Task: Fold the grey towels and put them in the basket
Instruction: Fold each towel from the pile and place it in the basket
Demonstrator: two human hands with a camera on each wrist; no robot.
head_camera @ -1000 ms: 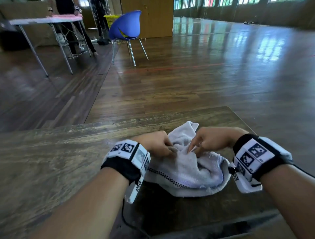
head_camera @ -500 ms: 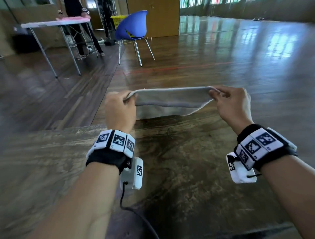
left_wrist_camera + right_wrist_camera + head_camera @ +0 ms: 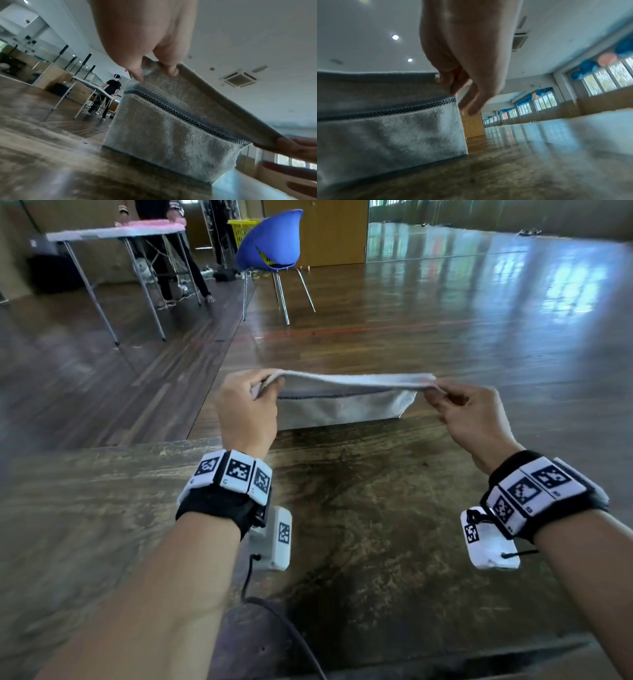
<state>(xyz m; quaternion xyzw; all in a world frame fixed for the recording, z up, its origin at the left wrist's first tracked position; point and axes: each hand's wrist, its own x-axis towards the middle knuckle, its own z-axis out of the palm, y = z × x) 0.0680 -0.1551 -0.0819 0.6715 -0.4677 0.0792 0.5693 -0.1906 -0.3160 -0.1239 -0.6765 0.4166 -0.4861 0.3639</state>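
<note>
left hand (image 3: 247,409) pinches one top corner | right hand (image 3: 469,415) pinches the other | grey towel (image 3: 342,402) stretched between them, long axis left-right, hanging to the table (image 3: 376,542) far edge | equidistant | basket unseen

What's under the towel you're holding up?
Only the wooden table. The grey towel hangs from the left hand and right hand; its bottom edge reaches the tabletop.
</note>
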